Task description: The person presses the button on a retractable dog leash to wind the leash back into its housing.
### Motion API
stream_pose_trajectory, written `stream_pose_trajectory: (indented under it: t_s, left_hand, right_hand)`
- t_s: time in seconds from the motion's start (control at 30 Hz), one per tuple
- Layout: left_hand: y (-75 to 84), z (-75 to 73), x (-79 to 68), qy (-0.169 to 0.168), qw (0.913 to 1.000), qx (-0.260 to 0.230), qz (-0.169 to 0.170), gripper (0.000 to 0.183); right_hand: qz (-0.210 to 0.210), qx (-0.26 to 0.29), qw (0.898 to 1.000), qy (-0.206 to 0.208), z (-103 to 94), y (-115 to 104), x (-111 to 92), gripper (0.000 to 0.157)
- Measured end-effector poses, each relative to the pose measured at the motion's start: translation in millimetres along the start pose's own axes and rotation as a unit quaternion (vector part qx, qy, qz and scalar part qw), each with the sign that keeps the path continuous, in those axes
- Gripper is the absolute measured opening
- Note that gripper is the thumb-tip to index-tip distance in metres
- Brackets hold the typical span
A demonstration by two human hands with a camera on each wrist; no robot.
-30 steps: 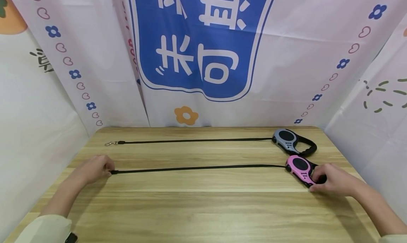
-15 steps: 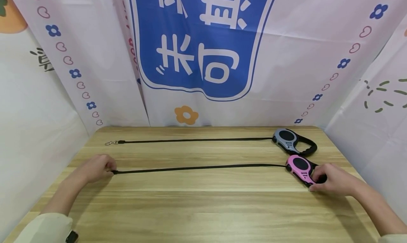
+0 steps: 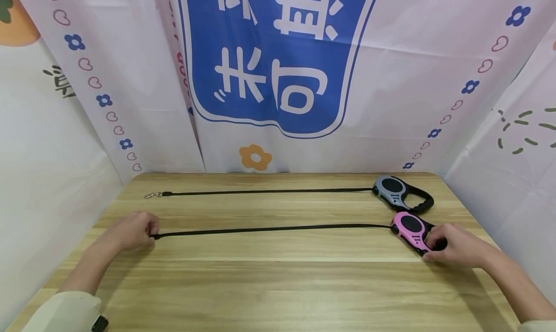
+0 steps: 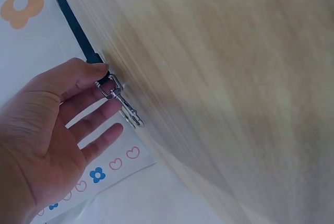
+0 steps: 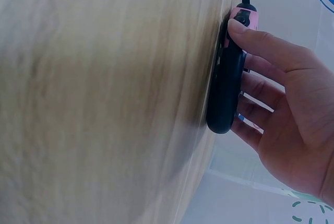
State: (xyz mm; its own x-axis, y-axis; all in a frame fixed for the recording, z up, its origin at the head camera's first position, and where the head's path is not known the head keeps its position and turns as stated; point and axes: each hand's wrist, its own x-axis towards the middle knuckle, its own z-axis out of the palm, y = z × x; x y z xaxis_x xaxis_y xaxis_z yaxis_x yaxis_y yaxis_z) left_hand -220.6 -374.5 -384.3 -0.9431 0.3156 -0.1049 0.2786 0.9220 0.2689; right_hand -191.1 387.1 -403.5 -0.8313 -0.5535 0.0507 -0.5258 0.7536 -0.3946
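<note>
A pink retractable dog leash (image 3: 407, 228) lies on the right of the wooden table, its black strap (image 3: 269, 229) drawn out leftward across the top. My right hand (image 3: 456, 245) grips it by the handle; in the right wrist view the thumb rests on the pink and black casing (image 5: 243, 18). At the strap's far end my left hand (image 3: 132, 230) pinches the black end piece (image 4: 95, 59) between thumb and finger. The left wrist view shows a silver metal clip (image 4: 124, 101) hanging from that end, along the fingertips.
A grey-blue retractable leash (image 3: 391, 187) lies behind the pink one, close to it. Its strap (image 3: 269, 191) runs roughly parallel and ends in a metal clip (image 3: 153, 195) at the left. Printed cloth (image 3: 391, 105) hangs behind the wooden table (image 3: 278, 293) and on both sides.
My left hand and the strap end have shifted only very slightly. The right hand and both leash casings look unmoved.
</note>
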Motion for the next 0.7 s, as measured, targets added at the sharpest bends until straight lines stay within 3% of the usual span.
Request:
stream_pose_trajectory:
  t_s: [0.33,0.7]
  left_hand:
    - [-3.8,-1.2,-1.1,0.023,0.9990,-0.010,0.037,0.024]
    - [-10.0,-0.6,-4.2,0.056,0.9974,-0.025,0.038,0.019]
  right_hand:
    - [-0.031,0.000,0.999,0.018,0.5,1.2,0.0,0.025]
    - [-0.046,0.026,0.998,0.029,-0.3,1.6,-3.9,0.027]
